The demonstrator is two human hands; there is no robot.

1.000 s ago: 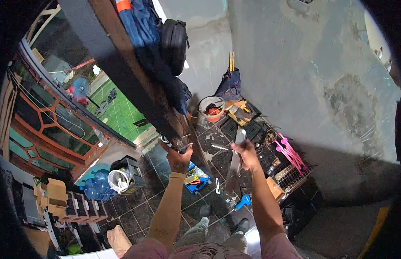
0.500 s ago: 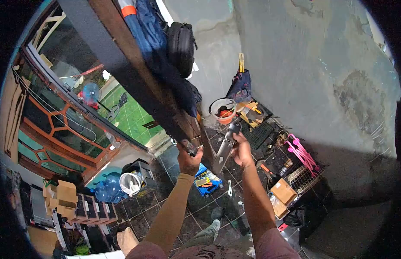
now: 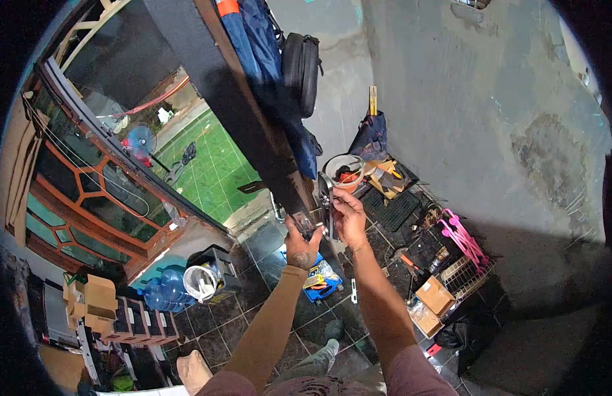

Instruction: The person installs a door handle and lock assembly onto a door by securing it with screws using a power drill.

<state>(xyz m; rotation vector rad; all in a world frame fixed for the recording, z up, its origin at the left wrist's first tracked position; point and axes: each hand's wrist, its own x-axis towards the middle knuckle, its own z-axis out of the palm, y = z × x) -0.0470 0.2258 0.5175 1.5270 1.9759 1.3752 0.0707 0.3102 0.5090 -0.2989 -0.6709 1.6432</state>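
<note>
My right hand (image 3: pixel 349 218) grips a metal door handle plate (image 3: pixel 325 193), now nearly edge-on beside the dark door (image 3: pixel 253 125). The plate is close to the door's side; whether it touches cannot be told. My left hand (image 3: pixel 301 248) is closed at the door's edge, thumb and fingers around a small metallic part that I cannot make out. Another silver handle (image 3: pixel 275 207) shows on the far side of the door, just above my left hand.
An open blue toolbox (image 3: pixel 324 282) lies on the dark tiled floor below my hands. A white bucket (image 3: pixel 345 166), a pink folded item (image 3: pixel 461 241) and cardboard boxes (image 3: pixel 435 294) are at the right. Blue water bottles (image 3: pixel 166 290) stand left. Dark clothing (image 3: pixel 279 86) hangs by the door.
My right hand has moved left and up, bringing the handle plate to the door's side and turning it from face-on to edge-on. My left hand stays at the door's edge.
</note>
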